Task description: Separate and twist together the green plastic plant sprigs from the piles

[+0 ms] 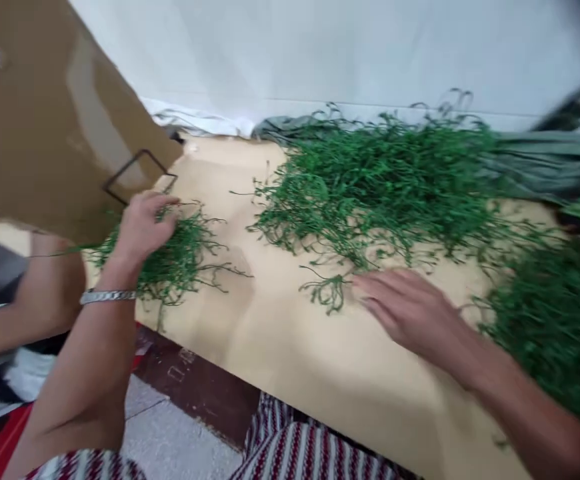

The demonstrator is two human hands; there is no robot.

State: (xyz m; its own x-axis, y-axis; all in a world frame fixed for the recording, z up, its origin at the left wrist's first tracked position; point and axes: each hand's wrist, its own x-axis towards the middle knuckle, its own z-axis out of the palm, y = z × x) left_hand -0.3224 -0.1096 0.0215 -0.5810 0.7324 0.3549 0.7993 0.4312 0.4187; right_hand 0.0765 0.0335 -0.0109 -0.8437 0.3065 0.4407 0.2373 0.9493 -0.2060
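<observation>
A small sprig of green stems [327,288] lies on a tan tabletop [280,320], just in front of a larger heap of green stems [390,177], as a worker's right hand [405,307] meets its edge. The forearm angles in from the lower right, palm turned down, fingers stretched out close together with the thumb tucked beneath; whether the fingertips grip a stem cannot be told.

The left hand [147,223] rests over a second clump of stems [177,263], its arm rising steeply from the lower left, wrist slightly bent, fingers loosely curved and the thumb parted from them. A metal bracelet [107,296] circles that wrist.

Another dark green pile [560,320] sits beside the right forearm. At left, a co-worker's arm [53,287] shows below a brown cardboard panel [45,120]; a pale wall [345,53] stands behind.
</observation>
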